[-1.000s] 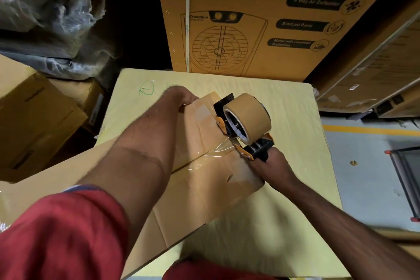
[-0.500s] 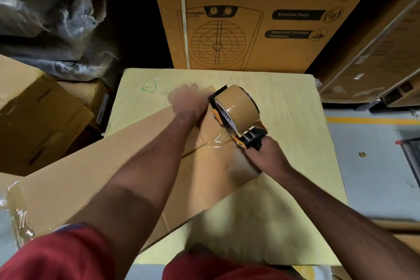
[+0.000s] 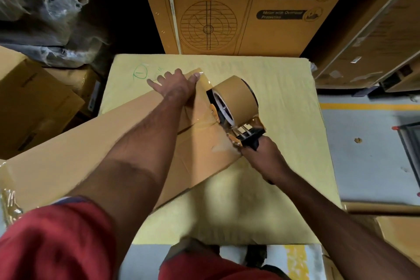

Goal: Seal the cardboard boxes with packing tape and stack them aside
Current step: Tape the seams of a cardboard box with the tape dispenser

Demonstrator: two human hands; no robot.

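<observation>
Head view: a flat cardboard box [image 3: 95, 157] lies slantwise on the yellow tabletop [image 3: 284, 166]. The left hand [image 3: 177, 85], grip released, presses straight fingers on the box's far flap. The right hand [image 3: 263, 154], grip grasping the tape gun [image 3: 238, 111] by its handle, holds it against the box seam, near the left hand

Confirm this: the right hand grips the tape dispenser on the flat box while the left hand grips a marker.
Not quite. The left hand holds no marker; it presses flat on the flat box, as the head view shows. The right hand does grip the tape dispenser.
</observation>
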